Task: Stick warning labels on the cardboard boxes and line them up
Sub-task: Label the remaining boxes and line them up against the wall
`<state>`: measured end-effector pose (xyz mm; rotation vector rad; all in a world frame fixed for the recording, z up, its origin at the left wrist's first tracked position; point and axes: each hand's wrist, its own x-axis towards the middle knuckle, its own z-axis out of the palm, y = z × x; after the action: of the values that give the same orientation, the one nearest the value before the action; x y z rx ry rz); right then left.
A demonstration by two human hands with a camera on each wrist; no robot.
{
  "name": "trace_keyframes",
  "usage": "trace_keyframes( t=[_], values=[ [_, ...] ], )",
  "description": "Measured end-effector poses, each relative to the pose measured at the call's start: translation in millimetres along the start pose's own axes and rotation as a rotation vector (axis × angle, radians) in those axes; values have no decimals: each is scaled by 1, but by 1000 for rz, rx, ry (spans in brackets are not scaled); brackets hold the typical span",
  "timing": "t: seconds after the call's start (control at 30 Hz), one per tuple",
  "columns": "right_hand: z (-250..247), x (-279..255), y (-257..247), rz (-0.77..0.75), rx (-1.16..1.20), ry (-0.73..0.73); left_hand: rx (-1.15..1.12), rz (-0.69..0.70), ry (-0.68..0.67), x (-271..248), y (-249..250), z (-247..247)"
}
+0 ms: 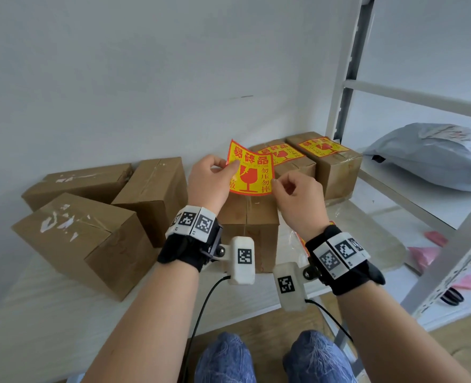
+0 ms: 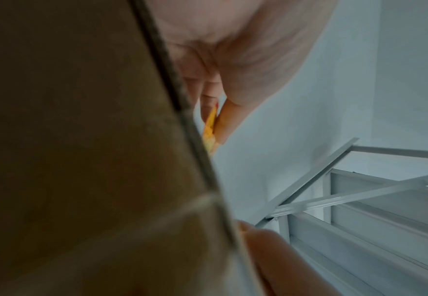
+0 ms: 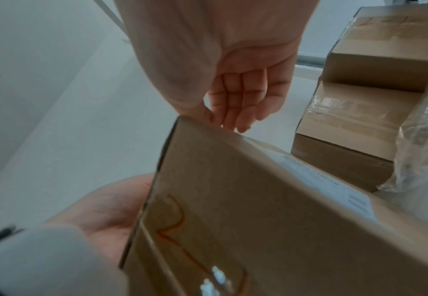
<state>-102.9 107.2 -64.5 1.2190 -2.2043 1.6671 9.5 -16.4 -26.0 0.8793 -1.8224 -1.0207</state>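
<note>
Three plain cardboard boxes sit at the left of the white table. The nearest box has torn white scraps on its top, the low box behind it lies flat near the wall, and the tall box stands just beside them.

Next comes the left hand, raised over the middle box. Its thumb and fingers pinch the left edge of a yellow and red warning label; the left wrist view shows the same pinch, with the label squeezed between fingertips. The label is held in the air, curled at its top corner, printed side toward the person, just above the middle box and not yet stuck to it. That box stands upright at the table's front edge, with tape down its front face.

The right hand holds the label's lower right corner between thumb and forefinger, the other fingers loosely curled. From the right wrist camera that pinch is hidden behind the box edge.

Behind the hands, two labelled boxes stand side by side against the wall: one box partly hidden by the label, and the end box touching it, each with a yellow sticker on top.

Farther right, a grey metal shelf carries a grey plastic bag, with pink bags lower down.
</note>
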Motion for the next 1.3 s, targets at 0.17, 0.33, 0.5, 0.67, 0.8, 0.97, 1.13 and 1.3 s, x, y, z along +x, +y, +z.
trace_keyframes(
  t=[0.17,0.33,0.5,0.67,0.8,0.97,1.13,1.3],
  values=[
    [1,4,0,6,-34,-11,0,-40,-30,7,-12,-2],
    [4,5,0,11,-93,-10,59,-105,-67,9,-21,2],
    [3,2,1,16,-107,-15,84,-135,-126,11,-24,3],
    [1,2,1,36,-105,-40,99,-150,-161,12,-27,6],
    [1,4,2,58,-110,-69,93,-171,-153,12,-29,6],
    [2,3,2,67,-128,-87,106,-184,-148,13,-28,4],
    [3,6,3,58,-182,-131,152,-180,-114,13,-29,5],
    [3,7,1,13,-321,-150,283,-187,-108,9,-25,4]
  ],
)
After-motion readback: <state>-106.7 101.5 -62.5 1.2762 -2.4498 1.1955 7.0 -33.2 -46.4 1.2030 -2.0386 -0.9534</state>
